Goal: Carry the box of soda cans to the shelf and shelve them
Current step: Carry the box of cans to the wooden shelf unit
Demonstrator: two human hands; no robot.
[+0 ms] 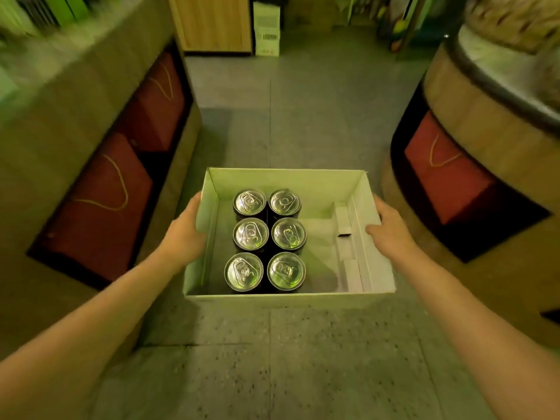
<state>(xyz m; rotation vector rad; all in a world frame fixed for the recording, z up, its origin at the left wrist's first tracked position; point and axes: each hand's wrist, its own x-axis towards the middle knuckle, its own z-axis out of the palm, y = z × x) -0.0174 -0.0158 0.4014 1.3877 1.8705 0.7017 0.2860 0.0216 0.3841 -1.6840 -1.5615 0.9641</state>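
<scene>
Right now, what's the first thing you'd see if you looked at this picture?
Six shiny soda cans stand in two neat rows in the left part of an open white box in the middle. The left hand and right hand hold its sides above the grey floor. Red boxes sit in low shelving on both sides.

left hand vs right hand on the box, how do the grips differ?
The left hand presses flat against the outside of the box's left wall, thumb near the rim. The right hand hooks its thumb over the right wall's top edge, and its fingers sit outside. The left hand sits slightly nearer the body than the right. Both hold the box mid-wall, carrying six soda cans above the floor.
</scene>
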